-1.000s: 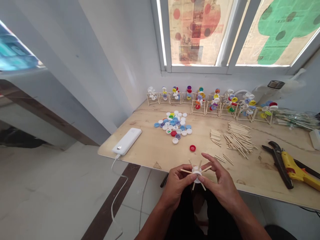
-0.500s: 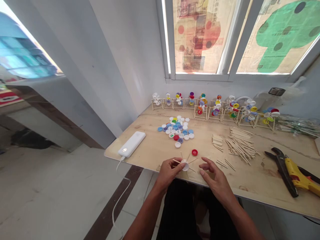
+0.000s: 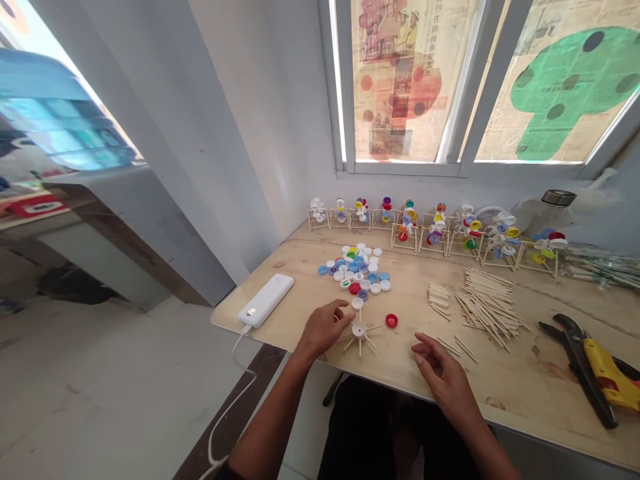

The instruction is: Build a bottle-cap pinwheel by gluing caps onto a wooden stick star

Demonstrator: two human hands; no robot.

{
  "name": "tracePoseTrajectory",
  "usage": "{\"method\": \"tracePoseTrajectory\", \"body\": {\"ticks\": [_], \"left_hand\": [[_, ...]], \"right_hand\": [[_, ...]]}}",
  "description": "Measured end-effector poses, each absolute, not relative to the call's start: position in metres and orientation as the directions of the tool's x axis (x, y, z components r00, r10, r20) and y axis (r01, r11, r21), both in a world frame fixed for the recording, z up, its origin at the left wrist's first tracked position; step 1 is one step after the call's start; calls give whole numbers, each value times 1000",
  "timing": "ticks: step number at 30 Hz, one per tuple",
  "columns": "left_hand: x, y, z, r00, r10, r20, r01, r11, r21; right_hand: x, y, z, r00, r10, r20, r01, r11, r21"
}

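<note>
A white cap with several thin sticks radiating from it (image 3: 359, 330) lies on the wooden table near the front edge. Just up and left of it is my left hand (image 3: 326, 327), its fingers apart, the tips close to a white cap (image 3: 357, 303). My right hand (image 3: 440, 369) hovers by the table edge, fingers apart and holding nothing, left of a few loose sticks (image 3: 466, 348). A red cap (image 3: 391, 321) sits between the two hands. Beyond them is a pile of white, blue and other coloured caps (image 3: 356, 269).
Stick piles (image 3: 487, 307) lie right of centre, with black-handled cutters (image 3: 580, 370) and a yellow glue gun (image 3: 613, 377) at far right. A white power bank (image 3: 267, 300) rests at left. Stick frames with coloured caps (image 3: 405, 233) line the back, near a bottle (image 3: 553, 208).
My left hand has let go of the cap with sticks, now flat on the table, and moved up and left. My right hand has shifted slightly right and down. The view has tilted a little.
</note>
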State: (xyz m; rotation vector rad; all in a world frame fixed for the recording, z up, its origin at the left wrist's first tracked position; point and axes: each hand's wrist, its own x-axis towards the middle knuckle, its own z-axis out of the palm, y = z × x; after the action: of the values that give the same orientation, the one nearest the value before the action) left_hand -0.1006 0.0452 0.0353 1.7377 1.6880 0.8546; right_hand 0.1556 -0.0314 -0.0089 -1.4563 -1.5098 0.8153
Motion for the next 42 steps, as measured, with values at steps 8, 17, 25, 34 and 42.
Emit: {"method": "tracePoseTrajectory", "body": {"ticks": [8, 17, 25, 34, 42], "left_hand": [[-113, 150, 57, -20, 977, 214, 879, -84, 468], [-76, 262, 35, 101, 995, 9, 925, -97, 367], [-55, 261, 23, 296, 952, -83, 921, -261, 291], [-34, 214, 29, 531, 838, -129, 825, -476, 304], [-70, 224, 41, 274, 961, 39, 903, -271, 335]], "right_hand": [[158, -36, -17, 75, 979, 191, 449, 138, -883], [153, -36, -21, 99, 958, 267, 512, 181, -840], [154, -33, -26, 47, 951, 306, 548, 231, -804], [153, -37, -24, 51, 954, 296, 574, 214, -790], [152, -38, -26, 52, 945, 324, 602, 229, -765]]}}
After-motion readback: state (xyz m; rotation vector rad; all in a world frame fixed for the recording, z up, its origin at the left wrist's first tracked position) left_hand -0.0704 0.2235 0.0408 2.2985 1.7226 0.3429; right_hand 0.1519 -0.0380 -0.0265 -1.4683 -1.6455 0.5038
